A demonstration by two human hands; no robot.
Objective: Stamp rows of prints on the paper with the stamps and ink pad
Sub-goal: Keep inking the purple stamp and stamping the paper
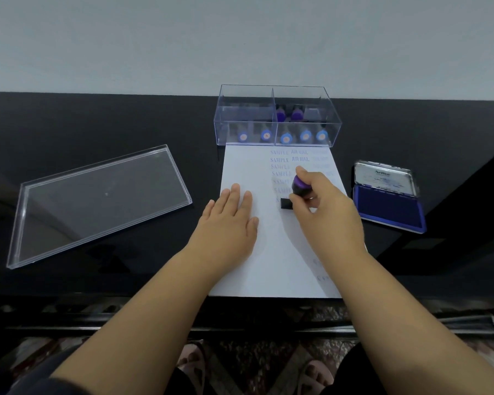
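left hand [231, 220] flat on paper [271, 260] | right hand [322, 206] grips purple-topped stamp [295, 192], base apparently touching sheet (blurred) | open ink pad [389, 208] just right of it

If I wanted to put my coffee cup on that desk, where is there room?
Bare dark desk lies behind the clear lid, left of the stamp box. Another patch sits right of the box, behind the ink pad. It is crowded on the paper, where the left hand rests and the right hand grips a stamp.
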